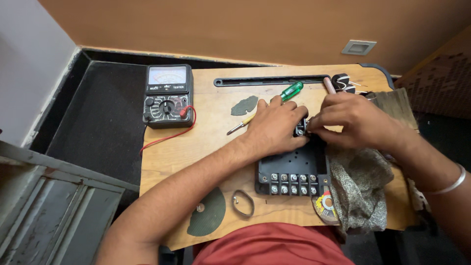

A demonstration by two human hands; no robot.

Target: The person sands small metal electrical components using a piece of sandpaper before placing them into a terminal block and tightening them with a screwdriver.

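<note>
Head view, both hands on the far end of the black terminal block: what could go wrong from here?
1. The left hand and right hand pinch a small part at the edge of the black terminal block; it could slip and roll off the wooden board.
2. The green-handled screwdriver lies under the left hand's fingers and might be nudged away.
3. The patterned cloth beside the block could hide a dropped part.

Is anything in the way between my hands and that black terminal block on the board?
Nothing visible. Both the left hand and the right hand already touch the far end of the black terminal block; the screwdriver lies behind them.
</note>
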